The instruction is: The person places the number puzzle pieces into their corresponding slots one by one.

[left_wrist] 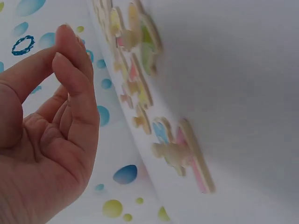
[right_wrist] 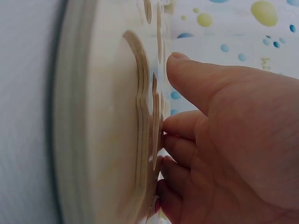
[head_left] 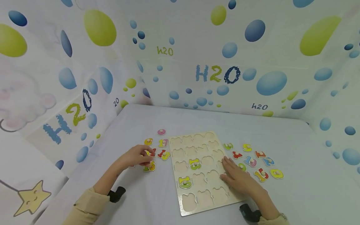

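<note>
A wooden number puzzle board (head_left: 204, 203) lies on the table, with a 13 piece (head_left: 195, 164) and another green-yellow number piece (head_left: 184, 182) in its recesses. My left hand (head_left: 137, 156) hovers over the loose pieces left of the board, fingers bent. In the left wrist view that hand (left_wrist: 56, 112) has thumb and index fingertips close together, with no piece between them. Around it lie a 16 piece (head_left: 149, 166), an 18 piece (head_left: 164, 155) and a 17 piece (head_left: 163, 143). My right hand (head_left: 239, 178) rests on the board's right side, its fingers extended; the right wrist view shows fingertips at the board surface.
Right of the board lie several knobbed number pieces, among them a yellow 5 (head_left: 247, 147), a 15 (head_left: 261, 175) and a yellow 0 (head_left: 277, 173); some are partly hidden by my right hand. A 6 piece (head_left: 148, 142) and a pink piece (head_left: 161, 132) lie farther back left.
</note>
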Tool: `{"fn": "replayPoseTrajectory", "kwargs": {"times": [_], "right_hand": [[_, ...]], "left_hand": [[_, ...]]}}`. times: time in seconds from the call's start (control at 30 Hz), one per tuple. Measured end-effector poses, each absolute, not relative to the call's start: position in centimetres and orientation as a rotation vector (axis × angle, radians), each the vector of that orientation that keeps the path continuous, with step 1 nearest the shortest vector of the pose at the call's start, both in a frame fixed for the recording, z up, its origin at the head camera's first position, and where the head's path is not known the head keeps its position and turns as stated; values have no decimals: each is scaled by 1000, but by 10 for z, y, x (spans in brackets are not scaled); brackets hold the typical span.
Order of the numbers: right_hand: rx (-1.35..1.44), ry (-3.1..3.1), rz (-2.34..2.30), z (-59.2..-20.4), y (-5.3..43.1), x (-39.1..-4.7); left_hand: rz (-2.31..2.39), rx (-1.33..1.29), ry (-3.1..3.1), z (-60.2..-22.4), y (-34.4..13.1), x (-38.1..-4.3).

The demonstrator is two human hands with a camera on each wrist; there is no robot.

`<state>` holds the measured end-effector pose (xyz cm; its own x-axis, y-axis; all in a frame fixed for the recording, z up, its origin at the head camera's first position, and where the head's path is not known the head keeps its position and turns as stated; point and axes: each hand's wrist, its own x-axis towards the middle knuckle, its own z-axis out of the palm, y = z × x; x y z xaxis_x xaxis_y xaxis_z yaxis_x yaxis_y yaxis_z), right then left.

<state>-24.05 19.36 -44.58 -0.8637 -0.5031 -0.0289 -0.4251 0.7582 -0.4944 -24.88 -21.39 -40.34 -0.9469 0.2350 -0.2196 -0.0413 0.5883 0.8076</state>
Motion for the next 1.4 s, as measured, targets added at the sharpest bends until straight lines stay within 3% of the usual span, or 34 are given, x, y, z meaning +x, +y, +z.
{"fn": "replayPoseTrajectory", "kwargs": {"times": [0.6, 1.4], "right_hand": [[-781, 2796, -743, -449, 195, -241], [-794, 2810, -734, -451, 196, -241]], "left_hand": [[1333, -100, 2545, -432, -204, -235], [1154, 283, 2682, -432, -198, -241]]}}
